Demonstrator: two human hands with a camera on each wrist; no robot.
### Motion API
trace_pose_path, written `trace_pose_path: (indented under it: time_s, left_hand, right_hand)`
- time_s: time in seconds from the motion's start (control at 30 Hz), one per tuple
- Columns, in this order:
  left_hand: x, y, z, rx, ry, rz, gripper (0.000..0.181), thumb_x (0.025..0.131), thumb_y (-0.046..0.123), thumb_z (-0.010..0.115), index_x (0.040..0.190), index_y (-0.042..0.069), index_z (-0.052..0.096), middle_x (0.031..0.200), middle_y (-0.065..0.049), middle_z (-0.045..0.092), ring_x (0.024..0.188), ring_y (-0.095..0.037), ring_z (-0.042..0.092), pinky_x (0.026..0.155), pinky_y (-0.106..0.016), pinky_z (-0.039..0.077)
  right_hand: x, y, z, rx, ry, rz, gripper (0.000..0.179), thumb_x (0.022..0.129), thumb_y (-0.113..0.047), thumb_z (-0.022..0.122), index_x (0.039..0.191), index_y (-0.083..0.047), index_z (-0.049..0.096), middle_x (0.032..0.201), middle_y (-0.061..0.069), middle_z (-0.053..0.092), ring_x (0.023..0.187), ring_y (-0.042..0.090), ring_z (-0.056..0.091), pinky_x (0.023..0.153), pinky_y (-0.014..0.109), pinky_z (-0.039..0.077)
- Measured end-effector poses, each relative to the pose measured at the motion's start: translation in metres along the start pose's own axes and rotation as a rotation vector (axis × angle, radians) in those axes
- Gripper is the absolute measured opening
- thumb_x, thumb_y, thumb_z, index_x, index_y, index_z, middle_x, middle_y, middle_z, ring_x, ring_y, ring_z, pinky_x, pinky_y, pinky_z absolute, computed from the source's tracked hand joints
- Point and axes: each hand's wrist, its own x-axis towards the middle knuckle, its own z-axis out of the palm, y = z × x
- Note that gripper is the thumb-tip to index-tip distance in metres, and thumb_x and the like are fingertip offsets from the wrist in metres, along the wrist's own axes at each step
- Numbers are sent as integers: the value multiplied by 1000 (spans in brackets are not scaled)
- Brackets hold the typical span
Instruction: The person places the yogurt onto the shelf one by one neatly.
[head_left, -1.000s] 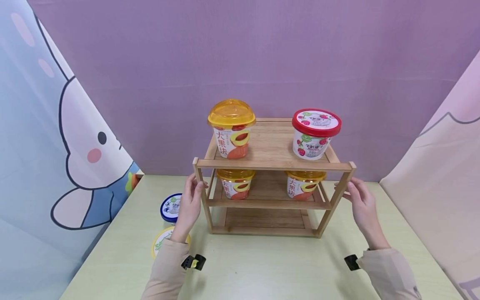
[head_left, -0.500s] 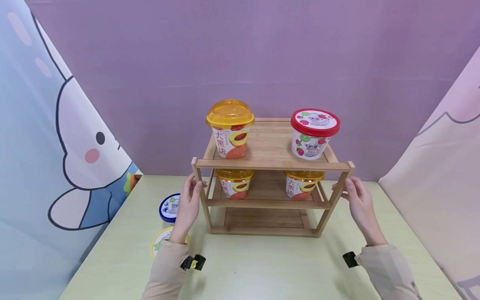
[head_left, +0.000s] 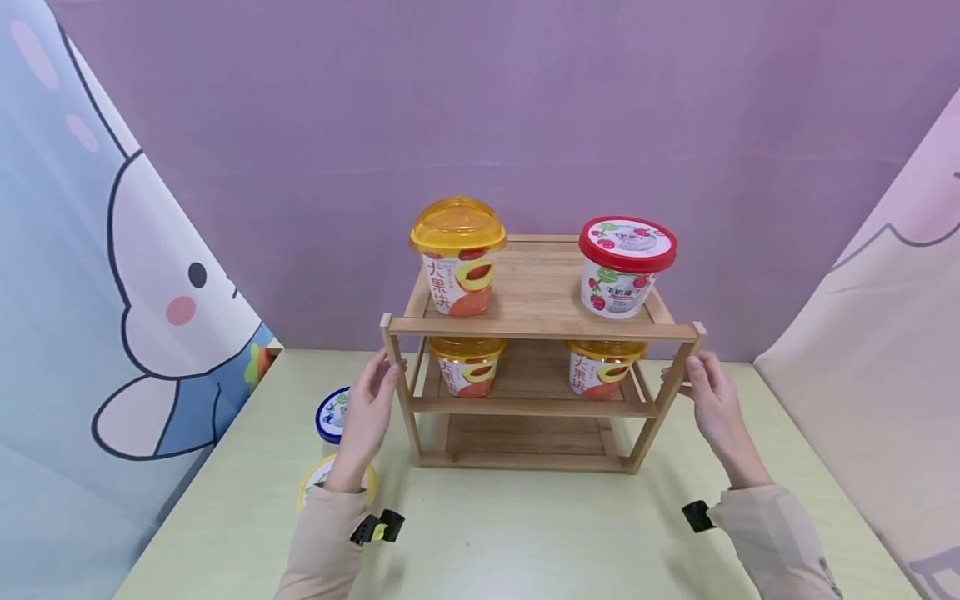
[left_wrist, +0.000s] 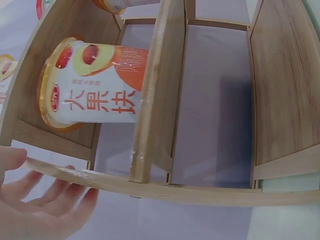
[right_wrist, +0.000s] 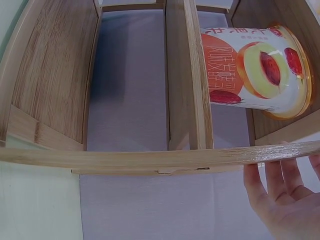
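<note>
Three-tier wooden rack (head_left: 543,329) standing on the desk (head_left: 525,533), with the left hand (head_left: 366,412) and right hand (head_left: 718,410) one at each side: each grip is closed lightly on it, thumb and fingers straddling the frame. Top tier: a yellow-lidded cup (head_left: 459,271) and a red-lidded tub (head_left: 622,287); middle tier: two peach cups (head_left: 470,371). The step appears to be positioning or steadying the rack; the next move would call for matched, level handling.
</note>
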Motion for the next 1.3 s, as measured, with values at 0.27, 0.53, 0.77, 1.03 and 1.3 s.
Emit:
trace_pose_path:
  time_s: [0.27,0.53,0.77,1.03,1.3]
  left_hand:
    - [-8,13,-15,153,-26,-5,38,94,18,43,128,0,41,123,-22,47,105,-34,50,87,-44,39]
    - [-23,16,-37,301,-109,64,34,94,21,42,123,2,47,117,-19,53,106,-31,50,87,-48,40]
    - [-39,15,-54,520,-183,149,32,93,18,46,120,1,49,117,-17,51,106,-32,48,82,-49,43]
    - [-57,9,-71,737,-200,113,33,92,21,49,118,1,51,111,-20,50,103,-36,49,83,-53,40]
    - [-72,-7,-75,851,-182,-19,34,88,19,54,117,1,53,110,-22,50,99,-38,50,81,-53,41]
  right_hand:
    - [0,-1,0,-2,-1,-2,19,96,-13,33,101,-3,48,81,-7,61,76,1,58,67,13,47]
    - [1,-2,-1,-29,1,0,21,97,-14,32,102,0,47,82,-8,60,77,1,57,68,13,46]
    - [1,-3,-1,-3,6,-11,20,96,-14,33,100,-2,49,82,-6,60,76,1,57,68,13,46]
    - [1,-1,1,32,13,-2,18,96,-15,33,97,-7,50,80,-7,60,75,2,57,68,13,47]
    - [0,1,2,-17,8,3,21,97,-15,32,98,-2,48,82,-9,59,76,1,57,68,13,46]
